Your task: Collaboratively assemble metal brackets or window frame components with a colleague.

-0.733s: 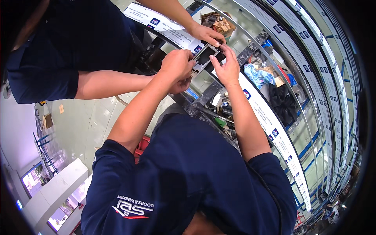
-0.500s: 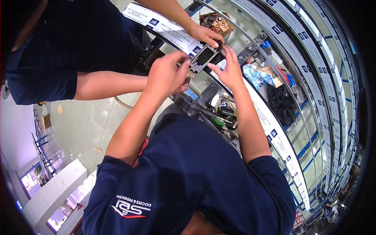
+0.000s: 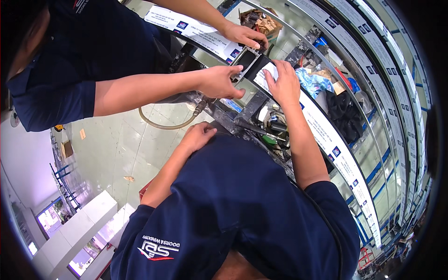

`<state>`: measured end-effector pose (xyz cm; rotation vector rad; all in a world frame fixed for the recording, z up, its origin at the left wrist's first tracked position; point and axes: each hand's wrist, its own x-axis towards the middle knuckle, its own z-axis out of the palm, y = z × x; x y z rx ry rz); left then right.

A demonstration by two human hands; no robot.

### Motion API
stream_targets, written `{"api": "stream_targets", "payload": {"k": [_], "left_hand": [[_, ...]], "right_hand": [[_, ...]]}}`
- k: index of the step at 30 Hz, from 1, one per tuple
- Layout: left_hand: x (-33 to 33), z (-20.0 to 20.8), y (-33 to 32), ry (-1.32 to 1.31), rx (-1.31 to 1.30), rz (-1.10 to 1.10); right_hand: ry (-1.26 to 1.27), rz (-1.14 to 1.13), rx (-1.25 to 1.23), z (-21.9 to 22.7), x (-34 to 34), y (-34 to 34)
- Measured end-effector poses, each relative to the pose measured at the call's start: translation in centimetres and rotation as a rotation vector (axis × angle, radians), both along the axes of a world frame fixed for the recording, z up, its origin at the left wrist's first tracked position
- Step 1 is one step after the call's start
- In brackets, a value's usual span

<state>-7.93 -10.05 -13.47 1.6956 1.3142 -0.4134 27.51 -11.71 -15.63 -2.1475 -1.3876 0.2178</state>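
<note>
A long curved metal profile point(image 3: 322, 128) with white printed film runs from the upper left to the lower right. At its bare dark stretch sits a rectangular metal frame piece point(image 3: 250, 55). My right hand point(image 3: 285, 86) rests on the profile just right of this piece, thumb apart from the fingers. My left hand point(image 3: 199, 135) is at my waist, away from the profile; its fingertips are partly hidden against my dark shirt. A co-worker's one hand point(image 3: 243, 35) touches the frame piece's far end, and their other hand point(image 3: 223, 81) is spread at its near left side.
Below the profile are a dark work stand point(image 3: 254, 105) and a bin of tools point(image 3: 273, 123). A hose point(image 3: 172, 126) loops over the floor at left. Beyond lie a box of scraps point(image 3: 261, 25), a blue patterned cloth point(image 3: 315, 83) and several more curved profiles point(image 3: 392, 93).
My left hand has left the frame piece and dropped back to my waist. My right hand has shifted slightly right onto the profile. The co-worker's nearer hand has reached to the frame piece.
</note>
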Motion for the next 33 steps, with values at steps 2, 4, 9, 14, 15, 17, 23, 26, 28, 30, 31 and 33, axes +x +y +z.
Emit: {"api": "stream_targets", "payload": {"k": [2,4,9,14,15,17,23,26,28,30,31,33], "left_hand": [[0.6,0.3,0.1,0.054,0.075,-0.128],[1.0,0.2,0.3,0.081,0.112,-0.237],[1.3,0.1,-0.3,0.048,0.118,-0.218],[0.7,-0.2,-0.3,0.065,0.129,-0.230],[0.8,-0.2,-0.2,0.068,0.134,-0.232],[0.9,-0.1,-0.4,0.044,0.146,-0.235],[1.5,0.1,-1.4,-0.015,0.140,-0.230],[2.0,0.0,-1.6,-0.011,0.158,-0.257],[2.8,0.3,-1.7,-0.030,0.170,-0.261],[2.7,-0.4,-2.1,-0.050,0.243,-0.293],[2.7,-0.4,-2.3,-0.060,0.279,-0.309],[2.8,-0.3,-2.5,-0.066,0.280,-0.286]], "right_hand": [[-0.003,-0.003,0.005,-0.1,0.0,-0.2],[0.004,0.000,0.005,0.0,0.0,-0.1],[0.010,0.002,0.004,0.0,0.0,0.0],[0.005,-0.001,0.015,0.1,0.1,-0.2],[0.000,0.000,0.036,0.2,0.1,-0.1],[-0.003,-0.003,0.065,0.0,0.1,-0.3],[-0.001,0.020,0.090,-0.5,0.3,-0.1],[0.021,0.009,0.084,-0.2,0.2,-0.2],[0.034,0.007,0.078,-0.1,0.3,-0.3],[0.038,0.009,0.082,-0.2,0.4,-0.3],[0.041,0.014,0.080,-0.3,0.4,-0.3],[0.046,0.023,0.076,-0.3,0.5,-0.3]]}}
